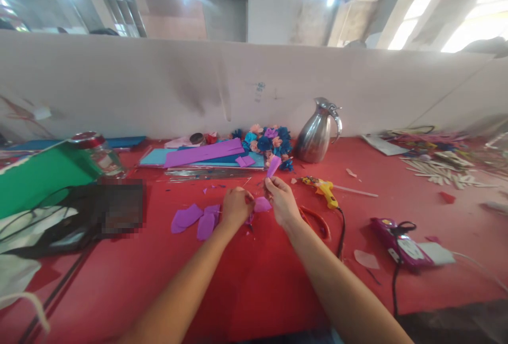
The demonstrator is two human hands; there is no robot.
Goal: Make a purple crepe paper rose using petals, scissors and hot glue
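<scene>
Red table below a pale partition; steel jug at the back as landmark. In front of the jug and to its left: purple paper strip, clamped between thumb and fingers of the right hand. Rises from the fingertips, long axis near upright, tips slightly toward the jug. Nearer to it, the right hand; farther left of the jug, the left hand, fingers curled, grip hidden, impossible to make out. Purple petal left of the jug too, between the hands.

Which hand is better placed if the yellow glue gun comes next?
Right, probably: the right hand is nearer the yellow glue gun, though it pinches a purple paper piece. The left hand is farther away.
</scene>
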